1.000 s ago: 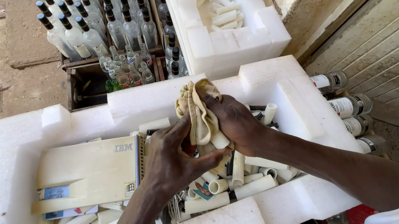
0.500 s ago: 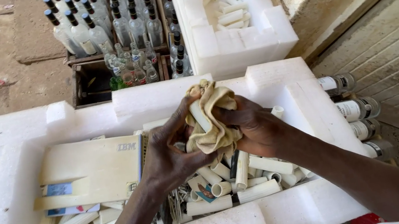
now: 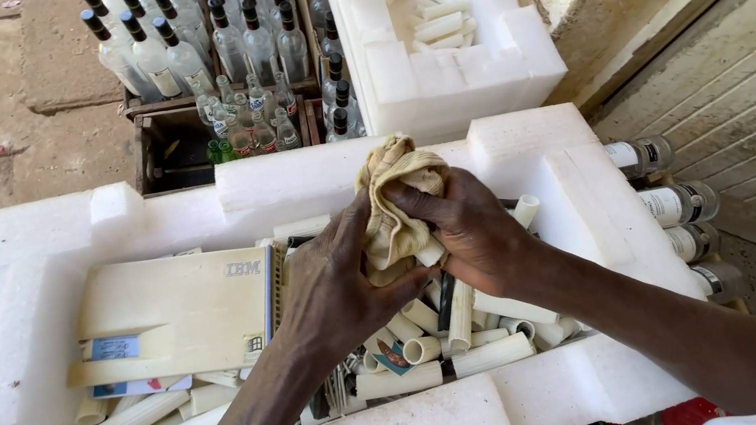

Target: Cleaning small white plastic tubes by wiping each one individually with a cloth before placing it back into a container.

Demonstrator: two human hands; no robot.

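Both my hands hold a crumpled tan cloth (image 3: 395,190) above a white foam tray (image 3: 28,298). My left hand (image 3: 334,285) grips the cloth from the left, and my right hand (image 3: 467,229) closes on it from the right. A short white tube (image 3: 429,253) pokes out under the cloth between my fingers. Below lie several white plastic tubes (image 3: 482,356) heaped in the tray. A flat cream-coloured plastic case (image 3: 176,310) rests in the tray to the left of my hands.
A second foam tray (image 3: 438,82) with more white tubes stands behind. Crates of clear glass bottles (image 3: 200,48) sit at the back left. More bottles (image 3: 675,201) lie on their sides at the right, by a plank wall (image 3: 742,84).
My hands have shifted around the cloth, rubbing and turning it; the cloth is now bunched higher between them. The view has drifted slightly.
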